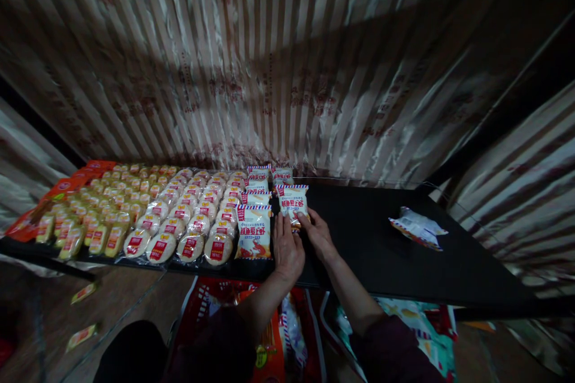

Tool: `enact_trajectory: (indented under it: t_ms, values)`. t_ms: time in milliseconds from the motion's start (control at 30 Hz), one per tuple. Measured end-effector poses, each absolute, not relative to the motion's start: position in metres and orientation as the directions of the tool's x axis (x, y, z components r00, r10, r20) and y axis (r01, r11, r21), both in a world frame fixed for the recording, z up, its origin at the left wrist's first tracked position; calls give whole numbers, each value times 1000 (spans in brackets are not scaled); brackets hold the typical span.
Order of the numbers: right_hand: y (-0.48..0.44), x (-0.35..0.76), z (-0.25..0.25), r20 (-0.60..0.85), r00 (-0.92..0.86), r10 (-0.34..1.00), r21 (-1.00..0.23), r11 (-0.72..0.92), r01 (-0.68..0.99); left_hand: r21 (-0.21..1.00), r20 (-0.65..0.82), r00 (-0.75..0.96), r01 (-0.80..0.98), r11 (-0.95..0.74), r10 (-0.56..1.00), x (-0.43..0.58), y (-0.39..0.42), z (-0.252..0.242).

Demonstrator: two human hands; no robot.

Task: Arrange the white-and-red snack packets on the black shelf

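A small white snack bag [294, 198] with a striped top edge and an orange picture is held between my two hands over the shelf. My left hand [288, 252] has its fingers together against the bag's lower left side. From the right, my right hand [318, 232] grips its lower corner, with the thumb on the front. Just left of the bag, a similar snack bag [254, 232] heads a row of matching ones. Behind it another snack bag [283, 176] leans near the curtain. My hidden fingertips do not show behind the bag.
Wrapped round crackers [162, 248] and small yellow packets [72, 242] fill the black shelf's [359, 239] left side. A crumpled wrapper [417, 227] lies on its right. Below are a red basket [317, 335] and fallen packets [82, 337]. A striped curtain [269, 72] hangs behind.
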State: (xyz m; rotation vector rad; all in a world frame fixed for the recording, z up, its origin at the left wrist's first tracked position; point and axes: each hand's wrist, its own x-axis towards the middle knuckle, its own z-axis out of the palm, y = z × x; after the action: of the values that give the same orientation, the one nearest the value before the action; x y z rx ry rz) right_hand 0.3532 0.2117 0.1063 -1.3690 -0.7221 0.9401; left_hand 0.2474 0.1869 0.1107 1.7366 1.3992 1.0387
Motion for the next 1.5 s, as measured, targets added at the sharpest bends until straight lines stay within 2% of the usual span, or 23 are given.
enact_trajectory:
  t_ms: [300, 533, 767, 867, 1000, 1167, 1267, 1367, 1500]
  values:
    - [239, 357, 101, -65, 482, 874, -996, -26, -87, 858, 149, 99, 482, -179, 984, 256, 203, 113]
    - [251, 362, 102, -38, 474, 880, -999, -48, 9, 879, 157, 60, 447, -167, 986, 262, 212, 113]
    - [259, 361, 97, -36, 462, 886, -999, -38, -4, 866, 139, 62, 477, -151, 988, 262, 221, 111]
    - [263, 362, 92, -5, 456, 890, -996, -47, 82, 867, 131, 51, 479, -139, 990, 262, 223, 111]
    - [264, 365, 89, 74, 441, 894, -960, -56, 275, 869, 112, 39, 482, -116, 993, 262, 224, 110]
    - [263, 368, 87, 250, 476, 843, -840, -55, 540, 863, 94, 55, 494, -108, 994, 263, 225, 111]
    - [265, 367, 86, 319, 455, 831, -789, -33, 613, 862, 106, 49, 493, -117, 993, 263, 226, 112]
    - [269, 365, 89, 300, 449, 841, -797, -38, 603, 853, 103, 55, 510, -116, 993, 262, 226, 115]
    - [271, 361, 98, 165, 426, 890, -792, -138, 595, 824, 68, 92, 556, -108, 993, 261, 225, 123]
